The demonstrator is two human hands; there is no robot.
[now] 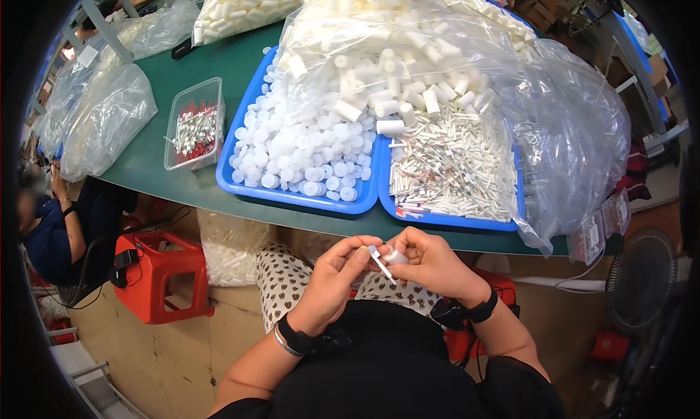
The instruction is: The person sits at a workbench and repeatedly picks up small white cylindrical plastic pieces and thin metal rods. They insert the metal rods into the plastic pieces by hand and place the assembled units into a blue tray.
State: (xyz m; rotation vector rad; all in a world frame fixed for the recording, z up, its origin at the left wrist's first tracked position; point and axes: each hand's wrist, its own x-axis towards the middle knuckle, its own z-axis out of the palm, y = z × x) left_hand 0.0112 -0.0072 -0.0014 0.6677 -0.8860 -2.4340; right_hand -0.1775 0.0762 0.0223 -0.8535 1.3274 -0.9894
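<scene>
Left hand [334, 279]: pinches a thin white stick [384, 268]
Right hand [437, 266]: pinches a short white cylinder [396, 257] beside it
Position: both pieces above the lap [279, 280], near the blue trays [299, 201]

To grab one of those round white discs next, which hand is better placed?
Probably the left hand: it's nearer the blue tray of white plastic discs, though it seems to grip a thin white stick.
</scene>
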